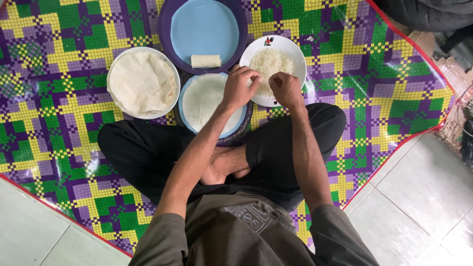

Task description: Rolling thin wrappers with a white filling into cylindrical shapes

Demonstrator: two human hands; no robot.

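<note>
My left hand [240, 87] and my right hand [286, 88] hover together over the near edge of a white bowl [291, 51] holding shredded white filling [269, 63]. Both hands have fingers curled; the left pinches at the filling, and what the right holds is hidden. Just left of them a round pale wrapper [204, 101] lies flat on a blue plate [184, 116] with a little filling on it. Beyond, a purple plate with a blue centre [204, 24] carries one finished white roll [205, 61].
A white bowl [114, 69] at the left holds a stack of wrappers [143, 81]. Everything rests on a green, yellow and purple checked mat [384, 74] with a red edge. My crossed legs [148, 152] are in front. Grey floor tiles [423, 197] lie to the right.
</note>
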